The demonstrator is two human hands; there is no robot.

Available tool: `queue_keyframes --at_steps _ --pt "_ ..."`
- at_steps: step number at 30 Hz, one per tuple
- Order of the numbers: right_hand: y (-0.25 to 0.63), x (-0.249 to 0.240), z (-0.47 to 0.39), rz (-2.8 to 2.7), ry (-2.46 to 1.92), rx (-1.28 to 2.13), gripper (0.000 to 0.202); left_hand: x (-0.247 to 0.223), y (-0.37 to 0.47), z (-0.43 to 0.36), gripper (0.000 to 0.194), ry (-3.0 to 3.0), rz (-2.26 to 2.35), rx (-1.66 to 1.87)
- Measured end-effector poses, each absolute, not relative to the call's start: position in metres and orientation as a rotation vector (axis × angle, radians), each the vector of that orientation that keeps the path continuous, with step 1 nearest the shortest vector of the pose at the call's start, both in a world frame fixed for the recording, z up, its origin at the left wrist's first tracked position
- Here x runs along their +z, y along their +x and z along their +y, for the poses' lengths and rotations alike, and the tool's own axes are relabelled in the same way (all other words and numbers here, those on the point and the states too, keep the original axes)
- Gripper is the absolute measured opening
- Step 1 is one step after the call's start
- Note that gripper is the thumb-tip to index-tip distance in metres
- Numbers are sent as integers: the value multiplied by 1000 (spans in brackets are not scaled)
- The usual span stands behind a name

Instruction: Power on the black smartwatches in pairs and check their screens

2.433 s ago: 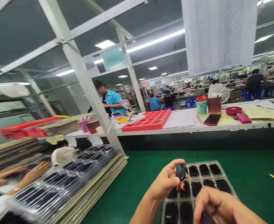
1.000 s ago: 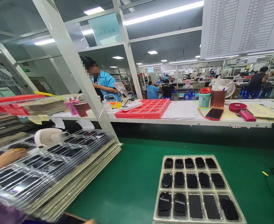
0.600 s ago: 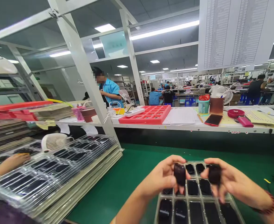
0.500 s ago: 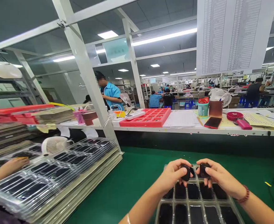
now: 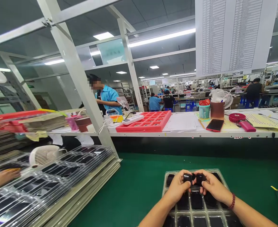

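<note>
My left hand (image 5: 179, 186) is closed on a small glossy black rounded-square piece (image 5: 187, 178), thumb on its face. My right hand (image 5: 211, 184) pinches a similar black piece (image 5: 200, 179) close beside it. Whether the two pieces touch or are joined, I cannot tell. Both hands are above a clear plastic tray (image 5: 220, 215), whose compartments hold black rectangular pieces (image 5: 197, 200). My forearms and hands cover part of that tray.
Stacked clear trays (image 5: 46, 192) stand to the left, with a white fan (image 5: 44, 155) and another person's hand (image 5: 7, 177) behind. On the shelf ahead are a red compartment tray (image 5: 144, 121), papers (image 5: 180, 121) and a phone (image 5: 215, 125).
My two hands have come closer together, bringing the black pieces side by side. The view has shifted slightly, and more of the tray's far edge shows.
</note>
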State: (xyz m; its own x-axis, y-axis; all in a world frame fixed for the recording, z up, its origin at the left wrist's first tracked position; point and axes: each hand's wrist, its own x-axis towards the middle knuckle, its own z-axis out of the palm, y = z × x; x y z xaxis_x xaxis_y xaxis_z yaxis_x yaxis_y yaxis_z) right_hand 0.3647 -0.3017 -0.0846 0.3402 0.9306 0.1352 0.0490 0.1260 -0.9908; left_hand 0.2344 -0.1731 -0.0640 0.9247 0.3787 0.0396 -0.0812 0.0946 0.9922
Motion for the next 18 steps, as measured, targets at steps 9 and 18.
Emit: queue_keyframes --at_steps 9,18 --pt "366 -84 -305 -1037 -1288 836 45 -62 234 -174 33 1405 270 367" --pt "376 -85 -306 -860 -1124 938 57 -70 237 -165 59 1254 285 311"
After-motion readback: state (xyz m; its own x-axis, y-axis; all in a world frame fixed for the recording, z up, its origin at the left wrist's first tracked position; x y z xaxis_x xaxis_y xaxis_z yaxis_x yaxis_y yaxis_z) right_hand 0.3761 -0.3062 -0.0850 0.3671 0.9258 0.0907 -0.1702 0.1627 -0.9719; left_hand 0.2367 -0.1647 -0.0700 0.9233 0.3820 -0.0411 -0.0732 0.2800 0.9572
